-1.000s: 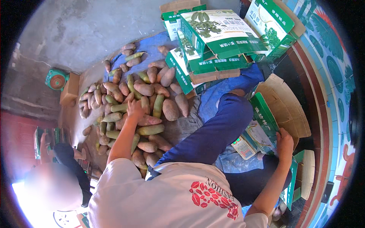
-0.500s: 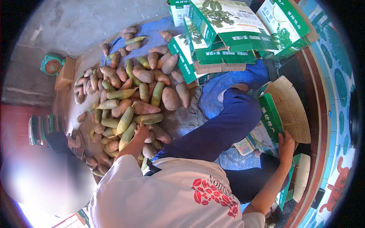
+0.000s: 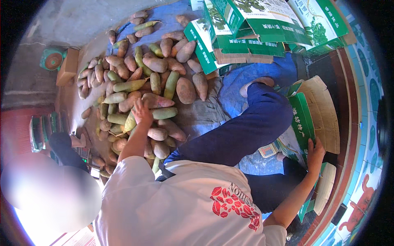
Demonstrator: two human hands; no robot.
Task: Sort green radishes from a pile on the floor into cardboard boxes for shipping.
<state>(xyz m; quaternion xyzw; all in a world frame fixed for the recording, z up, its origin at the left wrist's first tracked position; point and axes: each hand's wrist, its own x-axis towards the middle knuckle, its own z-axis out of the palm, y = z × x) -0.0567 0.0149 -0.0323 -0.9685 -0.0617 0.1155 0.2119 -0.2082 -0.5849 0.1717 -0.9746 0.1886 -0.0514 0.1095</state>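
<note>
My left hand (image 3: 142,113) reaches onto a heap of long green radishes (image 3: 170,85) and plump roots with a reddish-brown coat (image 3: 186,91). Its fingers are spread and touch the top of the heap, beside a pale green radish (image 3: 130,121) and a pinkish root (image 3: 157,101). Whether they press on one of these is hard to make out. To the right, my right hand (image 3: 315,152) grips the edge of an open green-and-white carton (image 3: 303,119), whose brown inner flap (image 3: 321,110) stands up. The carton's inside is mostly hidden.
Flattened green-and-white cartons (image 3: 271,30) are stacked at the back right. A blue sheet (image 3: 246,71) lies under part of the heap. At left are a small round green device (image 3: 53,60), a brown box (image 3: 67,67) and another person's dark-clothed limb (image 3: 65,149).
My left hand has moved a little farther away over the heap, its fingers now spread. My right hand stays on the carton's edge. The whole view has shifted slightly.
</note>
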